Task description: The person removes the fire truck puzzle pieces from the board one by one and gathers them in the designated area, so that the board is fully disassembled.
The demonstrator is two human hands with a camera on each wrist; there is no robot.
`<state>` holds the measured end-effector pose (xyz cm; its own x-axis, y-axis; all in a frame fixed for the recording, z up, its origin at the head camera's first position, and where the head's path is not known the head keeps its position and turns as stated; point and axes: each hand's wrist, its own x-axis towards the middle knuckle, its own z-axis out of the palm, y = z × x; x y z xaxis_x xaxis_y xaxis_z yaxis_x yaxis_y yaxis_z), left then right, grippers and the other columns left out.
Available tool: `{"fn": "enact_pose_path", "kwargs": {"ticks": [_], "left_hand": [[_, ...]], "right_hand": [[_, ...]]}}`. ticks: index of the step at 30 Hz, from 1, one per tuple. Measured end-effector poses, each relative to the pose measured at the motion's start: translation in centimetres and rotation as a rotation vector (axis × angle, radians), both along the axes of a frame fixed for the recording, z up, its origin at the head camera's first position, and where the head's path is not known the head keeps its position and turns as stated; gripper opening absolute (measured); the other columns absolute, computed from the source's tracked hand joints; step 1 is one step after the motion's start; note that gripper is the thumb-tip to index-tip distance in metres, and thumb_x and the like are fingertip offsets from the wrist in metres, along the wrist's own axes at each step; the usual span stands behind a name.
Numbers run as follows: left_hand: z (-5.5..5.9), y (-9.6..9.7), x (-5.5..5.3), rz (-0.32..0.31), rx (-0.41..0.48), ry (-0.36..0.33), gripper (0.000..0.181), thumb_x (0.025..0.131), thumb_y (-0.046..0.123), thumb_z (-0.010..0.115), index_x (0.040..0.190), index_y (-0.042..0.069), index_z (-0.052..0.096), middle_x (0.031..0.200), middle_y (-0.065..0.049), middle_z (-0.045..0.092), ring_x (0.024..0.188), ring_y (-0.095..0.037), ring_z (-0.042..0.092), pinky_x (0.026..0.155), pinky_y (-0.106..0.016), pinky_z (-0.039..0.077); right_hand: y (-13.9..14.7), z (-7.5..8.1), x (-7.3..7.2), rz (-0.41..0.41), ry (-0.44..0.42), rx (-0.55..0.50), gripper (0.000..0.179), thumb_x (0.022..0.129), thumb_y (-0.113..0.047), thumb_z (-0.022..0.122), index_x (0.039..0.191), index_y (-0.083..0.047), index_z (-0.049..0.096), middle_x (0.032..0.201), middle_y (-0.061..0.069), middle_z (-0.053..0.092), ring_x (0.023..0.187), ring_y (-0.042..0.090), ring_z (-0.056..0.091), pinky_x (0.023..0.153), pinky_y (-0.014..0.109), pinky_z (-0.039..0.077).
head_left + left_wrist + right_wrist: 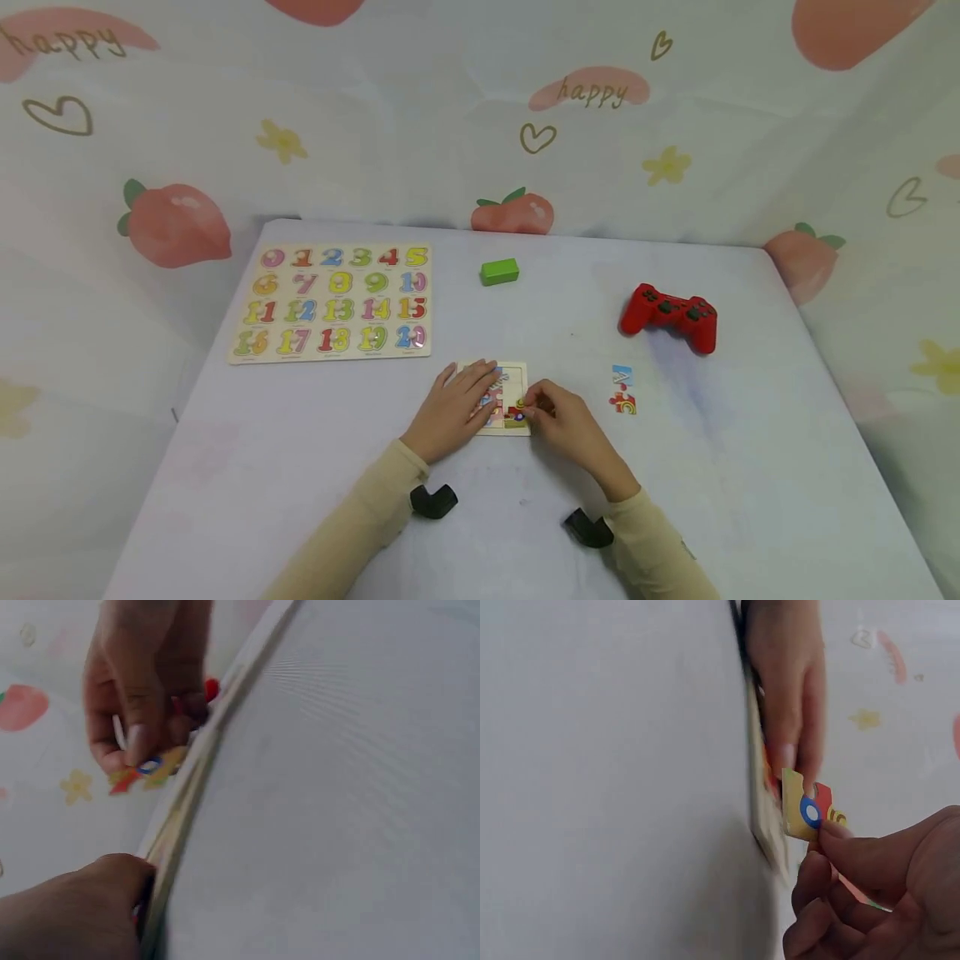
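A small wooden jigsaw tray (514, 375) lies flat near the middle of the table, partly filled with colourful pieces. My left hand (453, 410) rests on its left side with fingers outstretched, hiding part of the picture. At the tray's right edge, my right hand (562, 423) pinches a puzzle piece (810, 806) between thumb and fingers. The right wrist view shows that piece tilted up off the tray, yellow and red with a blue ring. Two loose puzzle pieces, a blue one (622, 375) and a red one (624, 403), lie to the right of my right hand.
A number puzzle board (330, 352) lies at the back left. Behind the tray sits a green block (499, 272). A red game controller (667, 315) is at the back right. Black straps (433, 502) show at both wrists. A printed cloth backdrop rises behind the table.
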<state>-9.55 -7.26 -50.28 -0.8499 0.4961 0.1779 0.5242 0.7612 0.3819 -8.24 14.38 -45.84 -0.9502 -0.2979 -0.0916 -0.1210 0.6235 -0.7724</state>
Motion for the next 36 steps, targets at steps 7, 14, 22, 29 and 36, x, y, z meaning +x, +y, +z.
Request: {"fn": "enact_pose_path", "kwargs": {"ticks": [7, 14, 22, 29, 36], "left_hand": [[-0.2, -0.3, 0.1, 0.022, -0.004, 0.022, 0.056, 0.097, 0.041, 0.051, 0.143, 0.010, 0.045, 0.152, -0.005, 0.037, 0.143, -0.020, 0.029, 0.117, -0.040, 0.021], [-1.0, -0.4, 0.0, 0.045, -0.021, 0.012, 0.062, 0.096, 0.046, 0.050, 0.145, 0.009, 0.041, 0.154, -0.005, 0.034, 0.143, -0.019, 0.027, 0.117, -0.037, 0.021], [-1.1, -0.5, -0.3, 0.036, -0.007, 0.012, 0.062, 0.096, 0.047, 0.049, 0.146, 0.011, 0.040, 0.154, -0.003, 0.034, 0.143, -0.018, 0.027, 0.117, -0.038, 0.022], [-0.9, -0.5, -0.3, 0.064, 0.016, -0.028, 0.061, 0.096, 0.051, 0.048, 0.145, 0.015, 0.042, 0.152, -0.005, 0.035, 0.144, -0.023, 0.024, 0.115, -0.042, 0.025], [-1.2, -0.5, -0.3, 0.077, 0.028, -0.020, 0.061, 0.094, 0.052, 0.049, 0.144, 0.017, 0.044, 0.148, -0.004, 0.038, 0.141, -0.024, 0.027, 0.113, -0.044, 0.029]], "right_hand": [[5.2, 1.4, 0.2, -0.067, -0.019, 0.081, 0.008, 0.091, -0.009, 0.064, 0.094, -0.011, 0.058, 0.085, 0.001, 0.062, 0.078, 0.016, 0.056, 0.065, 0.026, 0.046], [11.6, 2.4, 1.5, -0.088, -0.112, 0.153, 0.007, 0.092, -0.011, 0.063, 0.096, -0.009, 0.058, 0.089, 0.002, 0.061, 0.084, 0.017, 0.054, 0.065, 0.023, 0.046], [14.1, 1.7, 1.8, -0.070, -0.166, 0.171, 0.007, 0.092, -0.010, 0.062, 0.097, -0.007, 0.058, 0.088, 0.002, 0.060, 0.086, 0.018, 0.053, 0.068, 0.023, 0.045], [14.0, 0.8, 1.5, -0.090, -0.160, 0.205, 0.007, 0.091, -0.009, 0.063, 0.097, -0.008, 0.059, 0.087, 0.002, 0.060, 0.083, 0.017, 0.052, 0.067, 0.023, 0.045], [13.6, 0.7, 1.5, -0.111, -0.167, 0.238, 0.008, 0.091, -0.009, 0.062, 0.098, -0.007, 0.059, 0.084, 0.002, 0.058, 0.080, 0.017, 0.050, 0.063, 0.023, 0.042]]}}
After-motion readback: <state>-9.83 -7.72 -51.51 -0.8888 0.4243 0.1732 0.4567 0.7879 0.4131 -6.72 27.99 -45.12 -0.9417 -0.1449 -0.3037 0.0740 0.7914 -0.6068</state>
